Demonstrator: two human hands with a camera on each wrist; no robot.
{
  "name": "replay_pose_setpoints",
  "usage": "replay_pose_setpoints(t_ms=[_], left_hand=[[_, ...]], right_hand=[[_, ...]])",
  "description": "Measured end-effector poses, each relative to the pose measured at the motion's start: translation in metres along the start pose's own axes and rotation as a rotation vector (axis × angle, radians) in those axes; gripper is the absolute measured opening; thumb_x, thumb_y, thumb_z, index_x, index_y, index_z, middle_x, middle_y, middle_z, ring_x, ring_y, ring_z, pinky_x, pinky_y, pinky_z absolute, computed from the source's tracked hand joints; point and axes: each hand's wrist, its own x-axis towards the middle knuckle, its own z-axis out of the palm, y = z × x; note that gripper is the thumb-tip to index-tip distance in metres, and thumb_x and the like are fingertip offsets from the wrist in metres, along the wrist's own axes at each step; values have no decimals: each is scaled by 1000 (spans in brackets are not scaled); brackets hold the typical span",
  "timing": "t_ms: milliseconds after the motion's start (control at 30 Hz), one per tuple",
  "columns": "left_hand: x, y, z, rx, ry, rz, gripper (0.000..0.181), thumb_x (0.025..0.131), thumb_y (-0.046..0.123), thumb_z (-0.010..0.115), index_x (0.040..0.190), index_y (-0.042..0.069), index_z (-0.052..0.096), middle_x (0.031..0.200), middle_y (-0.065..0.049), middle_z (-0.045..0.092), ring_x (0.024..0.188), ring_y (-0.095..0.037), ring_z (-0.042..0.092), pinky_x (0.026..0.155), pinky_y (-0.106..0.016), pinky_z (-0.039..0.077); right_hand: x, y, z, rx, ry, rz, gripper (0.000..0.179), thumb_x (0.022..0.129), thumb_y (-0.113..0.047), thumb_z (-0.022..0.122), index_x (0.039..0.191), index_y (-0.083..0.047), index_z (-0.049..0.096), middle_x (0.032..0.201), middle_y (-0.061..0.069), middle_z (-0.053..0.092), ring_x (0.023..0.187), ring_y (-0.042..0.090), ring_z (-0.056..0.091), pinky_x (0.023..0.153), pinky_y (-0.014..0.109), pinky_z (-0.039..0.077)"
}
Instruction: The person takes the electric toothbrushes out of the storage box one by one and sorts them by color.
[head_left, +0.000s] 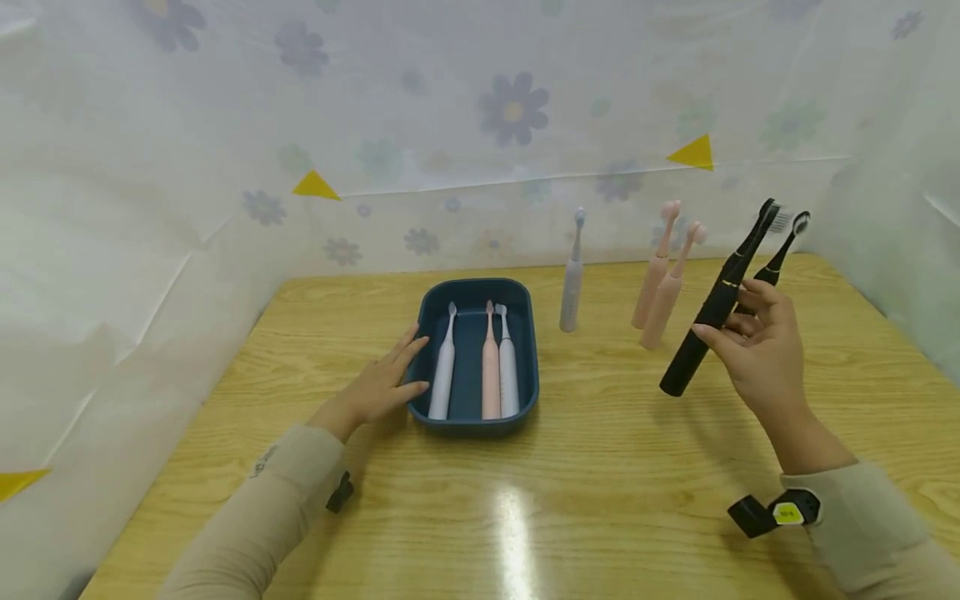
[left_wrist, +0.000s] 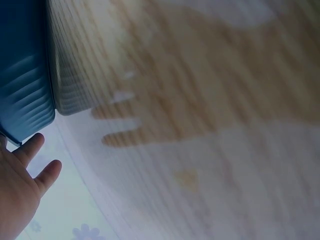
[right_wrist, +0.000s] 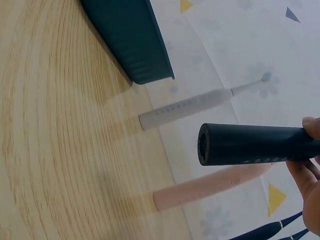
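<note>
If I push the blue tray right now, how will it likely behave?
The tray will probably slide rather than tip, since it sits low and flat on a shiny table. Its walls look fairly stiff, standing without visible sagging. The toothbrushes inside might roll or shift, as their handles look rounded, with a gap between two of them.

Right hand (right_wrist: pixel 312 200) grips toothbrush handle (right_wrist: pixel 255 145), apparently black.

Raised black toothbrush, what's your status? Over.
Right grip holds the black toothbrush off the table. Left grip open against the tray. Two standing pink toothbrushes close by, might get bumped.
</note>
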Motion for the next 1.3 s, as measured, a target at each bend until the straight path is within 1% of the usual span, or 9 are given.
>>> replay_pose_setpoints(t_ms=[33,133,200,267,300,533,767,1033,1300], left_hand=[[0,0,0,-1,-1,0,64,89,37,43,140,14,11,144,0,-7,122,-36,24,89,-64,12],[0,-1,1,-8,-2,-3,64,89,37,43,140,14,11,144,1,-7,122,-36,23,89,-64,12],[1,-1,1,-10,-2,-4,64,89,36,43,140,14,11,144,1,-7,123,-36,23,89,-64,12],[1,-1,1,-12,-1,-6,64,88,35,44,140,15,11,144,1,-6,123,-36,23,89,-64,11],[1,-1,1,-11,0,-6,64,88,35,44,140,15,11,144,1,-6,123,-36,23,89,-64,12],[0,-1,0,-11,-1,-4,64,89,36,43,140,14,11,144,0,-6,123,-36,23,89,-64,12],[0,0,-1,-8,-1,-8,64,89,35,44,140,14,12,144,0,-6,122,-36,23,89,-64,12],[0,1,-1,-7,-4,-8,64,89,36,43,140,14,11,144,1,-7,123,-36,23,89,-64,11],[0,0,0,1,1,-8,64,89,35,44,140,14,11,144,0,-7,123,-35,23,89,-64,12]], right_hand=[[2,9,-6,1,4,-13,64,69,21,57,124,-3,36,108,7,46,84,8,54,70,12,43],[8,33,-22,-184,37,0,65,68,16,62,125,-5,38,109,7,47,87,9,53,71,12,43],[14,64,-41,-243,50,-3,65,68,11,66,125,-9,41,111,8,47,89,11,52,71,13,43],[17,77,-51,-336,65,22,65,68,6,68,125,-12,42,113,6,47,90,11,51,71,13,43],[19,88,-58,-319,69,14,64,68,4,69,125,-13,43,112,5,48,90,10,51,71,12,43],[19,58,-47,-333,142,103,59,69,4,67,122,-11,44,110,2,47,86,7,51,70,11,42],[22,72,-54,-353,156,107,56,71,2,67,120,-13,45,111,1,45,87,7,51,71,11,42],[17,42,-34,-442,214,205,50,73,5,63,116,-12,45,104,-9,43,85,1,47,72,9,40],[21,66,-45,-442,236,209,50,74,-1,64,119,-10,44,105,-7,42,88,3,47,75,13,41]])
